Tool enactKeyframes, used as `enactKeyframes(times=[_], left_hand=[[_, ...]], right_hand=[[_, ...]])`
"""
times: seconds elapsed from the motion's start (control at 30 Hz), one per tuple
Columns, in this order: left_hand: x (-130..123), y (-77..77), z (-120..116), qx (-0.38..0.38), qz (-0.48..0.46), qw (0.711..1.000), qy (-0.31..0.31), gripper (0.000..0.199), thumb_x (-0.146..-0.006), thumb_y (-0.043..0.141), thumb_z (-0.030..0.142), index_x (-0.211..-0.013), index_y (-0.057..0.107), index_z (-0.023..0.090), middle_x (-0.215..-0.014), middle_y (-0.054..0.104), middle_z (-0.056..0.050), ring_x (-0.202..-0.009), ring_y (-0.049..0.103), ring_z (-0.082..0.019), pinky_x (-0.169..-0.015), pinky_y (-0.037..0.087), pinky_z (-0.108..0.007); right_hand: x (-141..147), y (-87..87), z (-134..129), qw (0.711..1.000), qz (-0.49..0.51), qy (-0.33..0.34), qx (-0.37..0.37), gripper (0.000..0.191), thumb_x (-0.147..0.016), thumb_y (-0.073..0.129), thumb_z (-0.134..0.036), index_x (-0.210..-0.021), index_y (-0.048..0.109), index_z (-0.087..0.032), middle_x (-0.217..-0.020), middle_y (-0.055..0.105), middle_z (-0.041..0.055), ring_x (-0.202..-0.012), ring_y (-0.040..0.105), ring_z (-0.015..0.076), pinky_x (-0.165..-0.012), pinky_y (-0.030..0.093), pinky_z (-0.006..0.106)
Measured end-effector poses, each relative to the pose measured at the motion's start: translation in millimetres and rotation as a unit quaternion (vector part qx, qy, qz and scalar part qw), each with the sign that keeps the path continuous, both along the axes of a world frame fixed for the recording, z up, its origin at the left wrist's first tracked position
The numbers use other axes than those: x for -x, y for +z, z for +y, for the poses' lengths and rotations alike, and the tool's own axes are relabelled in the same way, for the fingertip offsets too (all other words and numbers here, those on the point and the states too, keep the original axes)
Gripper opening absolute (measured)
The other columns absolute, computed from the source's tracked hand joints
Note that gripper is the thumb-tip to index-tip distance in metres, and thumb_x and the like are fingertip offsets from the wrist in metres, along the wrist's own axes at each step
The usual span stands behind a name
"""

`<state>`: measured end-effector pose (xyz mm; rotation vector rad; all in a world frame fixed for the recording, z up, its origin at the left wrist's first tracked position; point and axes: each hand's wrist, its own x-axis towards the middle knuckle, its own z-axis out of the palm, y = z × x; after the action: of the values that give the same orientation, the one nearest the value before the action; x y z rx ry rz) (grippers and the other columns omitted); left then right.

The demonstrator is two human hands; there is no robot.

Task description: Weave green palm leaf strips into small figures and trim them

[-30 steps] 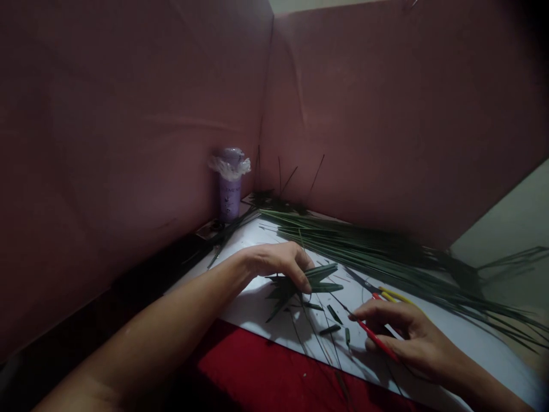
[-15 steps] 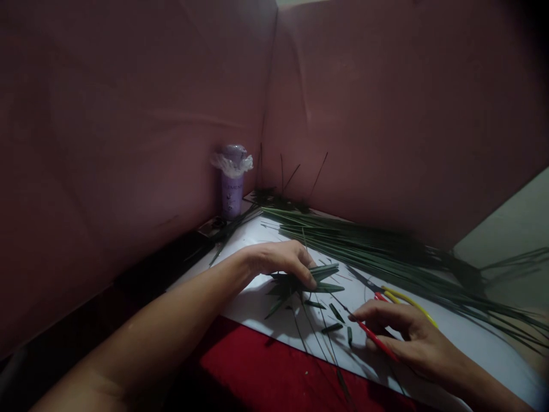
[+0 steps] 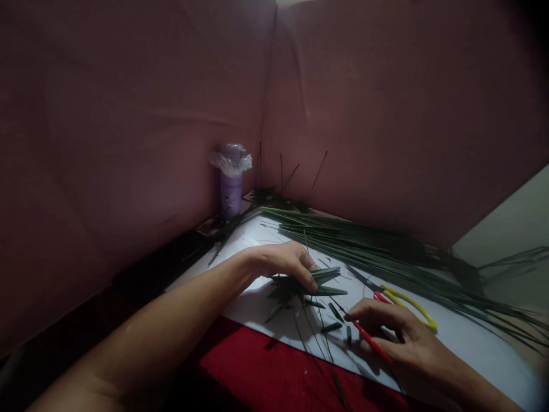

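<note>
My left hand is closed, thumb on top, on a star-shaped piece of folded green leaf strips with pointed ends. Thin stems hang from it over the white board's front edge. Between the thumb and fingers of my right hand is a thin red-handled tool. Its dark, narrow tip points at the leaf piece; its exact kind cannot be made out. Under the tip lie several short cut leaf bits. Scissors with yellow and red handles lie just beyond my right hand, blades toward the left.
Long green leaf strips stretch across the back of the white board. A purple cup with clear plastic on top stands in the corner by the pink walls. Red cloth lies along the front.
My right hand and the red-handled tool have shifted slightly left. The leaf piece in my left hand has turned a little; the hand itself stays in place.
</note>
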<state>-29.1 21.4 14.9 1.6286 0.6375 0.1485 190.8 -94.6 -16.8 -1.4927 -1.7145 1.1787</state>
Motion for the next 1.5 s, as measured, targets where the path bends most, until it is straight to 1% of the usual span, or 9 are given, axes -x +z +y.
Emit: enactKeyframes(times=[0.13,0.33,0.47,0.67,0.77,0.93,1.1,1.3,1.5], left_hand=[[0,0.8,0,-0.008,-0.003,1.000,-0.001,0.012,-0.057,0.070,0.022,-0.060,0.061,0.013,-0.050,0.055,0.004,-0.047,0.050,-0.008,-0.046,0.038,-0.020],[1,-0.4,2,-0.006,-0.001,1.000,0.000,0.011,-0.057,0.070,0.022,-0.063,0.063,0.014,-0.053,0.058,0.003,-0.048,0.052,-0.009,-0.048,0.039,-0.020],[4,-1.1,6,0.002,-0.020,1.000,-0.002,0.014,-0.058,0.070,0.024,-0.067,0.066,0.015,-0.058,0.061,0.002,-0.052,0.054,-0.009,-0.052,0.041,-0.022],[7,-4.8,13,-0.061,-0.058,0.996,0.022,0.015,-0.058,0.071,0.024,-0.065,0.066,0.012,-0.058,0.058,0.002,-0.052,0.047,-0.007,-0.050,0.032,-0.021],[5,-5.1,13,-0.058,-0.058,0.996,0.017,0.015,-0.056,0.072,0.024,-0.064,0.065,0.012,-0.057,0.057,0.003,-0.053,0.046,-0.007,-0.052,0.031,-0.021],[2,-2.0,8,-0.031,-0.039,0.998,0.026,0.015,-0.054,0.072,0.022,-0.065,0.066,0.013,-0.058,0.060,0.002,-0.057,0.050,-0.008,-0.056,0.035,-0.022],[1,-2.6,7,-0.031,-0.031,0.999,0.027,0.015,-0.054,0.072,0.022,-0.065,0.066,0.013,-0.057,0.060,0.002,-0.054,0.050,-0.008,-0.055,0.036,-0.021],[2,-4.3,9,-0.025,-0.033,0.999,0.025,0.015,-0.054,0.071,0.022,-0.066,0.065,0.013,-0.057,0.060,0.003,-0.054,0.050,-0.008,-0.055,0.036,-0.021],[1,-3.5,8,-0.029,-0.029,0.999,0.020,0.017,-0.054,0.072,0.024,-0.066,0.065,0.013,-0.056,0.059,0.003,-0.053,0.050,-0.008,-0.054,0.036,-0.022]], right_hand=[[-1,-1.9,1,1.000,0.016,-0.008,0.007,0.017,-0.064,0.061,-0.030,-0.080,0.062,-0.022,-0.053,0.047,-0.0042,-0.048,0.044,0.0130,-0.050,0.039,0.026],[-2,5.7,-1,1.000,0.018,0.004,0.022,0.016,-0.067,0.062,-0.031,-0.081,0.062,-0.024,-0.062,0.044,-0.0042,-0.057,0.042,0.0130,-0.054,0.037,0.025],[-2,5.9,0,1.000,0.009,-0.007,0.010,0.018,-0.065,0.062,-0.035,-0.079,0.063,-0.024,-0.060,0.046,-0.0033,-0.056,0.043,0.0145,-0.054,0.037,0.027],[-1,1.0,1,1.000,0.014,-0.020,0.003,0.017,-0.062,0.062,-0.032,-0.077,0.063,-0.023,-0.055,0.046,-0.0041,-0.053,0.042,0.0140,-0.052,0.035,0.026],[0,-1.0,-1,0.999,0.027,-0.025,0.015,0.015,-0.063,0.063,-0.028,-0.077,0.061,-0.023,-0.053,0.045,-0.0056,-0.052,0.040,0.0121,-0.050,0.032,0.024],[1,-1.8,-1,1.000,0.021,-0.006,0.012,0.015,-0.064,0.062,-0.028,-0.078,0.059,-0.024,-0.051,0.046,-0.0063,-0.051,0.041,0.0122,-0.049,0.031,0.023],[0,5.8,-1,0.999,-0.005,0.019,0.033,0.016,-0.068,0.061,-0.030,-0.083,0.059,-0.023,-0.057,0.047,-0.0047,-0.055,0.045,0.0133,-0.053,0.035,0.025],[-3,6.5,-1,0.998,0.032,0.019,0.055,0.015,-0.071,0.061,-0.027,-0.086,0.060,-0.023,-0.061,0.047,-0.0053,-0.058,0.043,0.0122,-0.054,0.035,0.024],[0,9.0,-1,0.998,0.027,0.039,0.050,0.011,-0.073,0.060,-0.024,-0.084,0.058,-0.022,-0.059,0.048,-0.0052,-0.058,0.043,0.0121,-0.055,0.034,0.024]])
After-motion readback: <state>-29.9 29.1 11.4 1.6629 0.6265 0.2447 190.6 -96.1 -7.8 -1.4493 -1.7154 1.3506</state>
